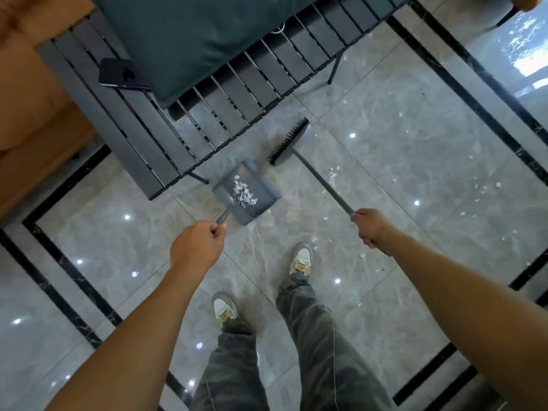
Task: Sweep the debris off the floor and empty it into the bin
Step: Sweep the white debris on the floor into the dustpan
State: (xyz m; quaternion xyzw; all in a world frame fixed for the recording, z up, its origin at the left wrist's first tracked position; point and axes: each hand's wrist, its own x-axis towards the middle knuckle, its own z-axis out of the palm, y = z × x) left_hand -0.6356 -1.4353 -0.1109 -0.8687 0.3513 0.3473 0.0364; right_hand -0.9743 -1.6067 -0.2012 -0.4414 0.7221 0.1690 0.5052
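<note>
My left hand [197,247] grips the handle of a grey dustpan [261,191], which holds a pile of white scraps [244,192]. My right hand [372,226] is closed around the long grey handle of a broom [289,142]. Its black bristle head sits just beyond the dustpan, near the table's edge. More white debris [333,176] lies scattered on the glossy grey tiles to the right of the broom handle and around my right shoe. No bin is in view.
A dark slatted table [243,93] stands ahead with a green cushion [192,34] and a phone [123,74] on it; its thin legs reach the floor near the dustpan. An orange sofa [26,99] is at the left. My feet [301,258] stand below the dustpan.
</note>
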